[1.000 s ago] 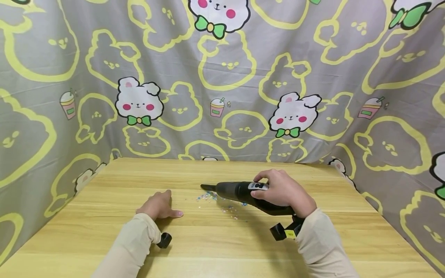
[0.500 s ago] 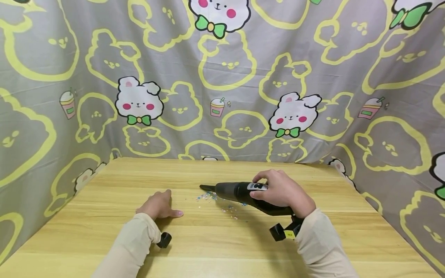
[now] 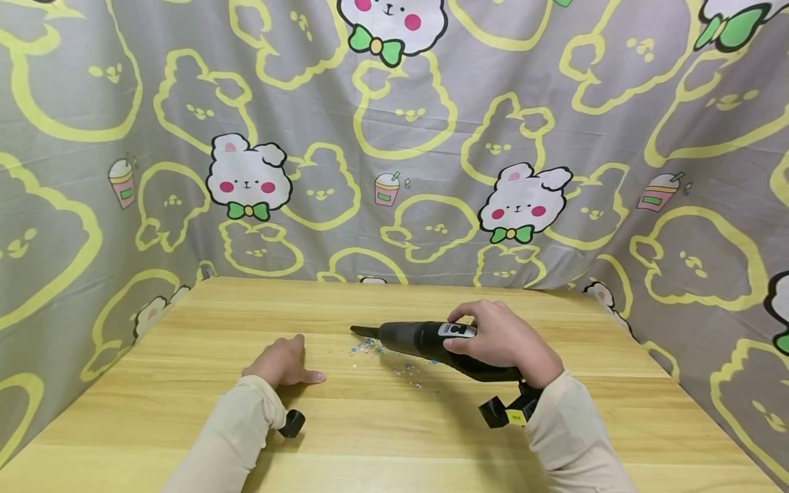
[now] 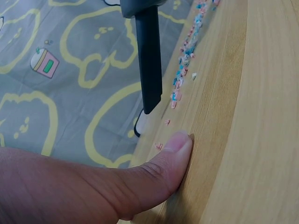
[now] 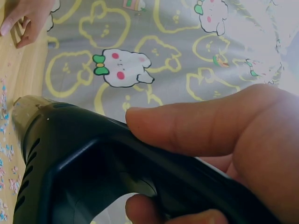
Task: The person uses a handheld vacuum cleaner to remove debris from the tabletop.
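Observation:
My right hand point(image 3: 499, 337) grips the handle of a black handheld vacuum cleaner point(image 3: 416, 337), its fingers curled round the handle in the right wrist view. The narrow black nozzle point(image 3: 365, 332) points left, just over small pink, blue and white scraps point(image 3: 372, 348) scattered on the table. In the left wrist view that nozzle point(image 4: 149, 60) hangs above the wood, apart from the thumb point(image 4: 161, 165). My left hand point(image 3: 280, 364) rests on the tabletop left of the scraps, thumb out to the side, holding nothing.
More scraps point(image 3: 407, 373) lie below and beside the vacuum's body. The wooden table point(image 3: 370, 438) ends at a grey patterned curtain point(image 3: 425, 171) at the back and on both sides. Black wrist cameras point(image 3: 493, 412) sit near both cuffs.
The vacuum's nozzle has shifted slightly left over the scraps. My left hand has stayed in place on the table.

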`<control>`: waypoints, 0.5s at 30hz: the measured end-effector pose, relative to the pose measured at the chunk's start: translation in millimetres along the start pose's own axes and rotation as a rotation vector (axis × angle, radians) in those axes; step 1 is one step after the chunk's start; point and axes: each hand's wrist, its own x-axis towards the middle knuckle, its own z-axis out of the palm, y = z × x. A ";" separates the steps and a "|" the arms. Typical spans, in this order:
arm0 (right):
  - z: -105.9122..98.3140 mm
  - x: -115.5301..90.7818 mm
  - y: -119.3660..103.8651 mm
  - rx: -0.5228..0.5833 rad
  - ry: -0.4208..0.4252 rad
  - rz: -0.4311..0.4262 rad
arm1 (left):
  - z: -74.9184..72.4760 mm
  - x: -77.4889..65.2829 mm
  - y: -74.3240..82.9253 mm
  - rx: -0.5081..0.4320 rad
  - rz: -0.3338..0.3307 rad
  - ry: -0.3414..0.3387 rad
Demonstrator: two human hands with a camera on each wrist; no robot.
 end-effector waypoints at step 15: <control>3.2 -0.8 -12.1 0.039 -0.061 -0.069 | -3.4 -0.3 -3.2 0.019 0.036 0.003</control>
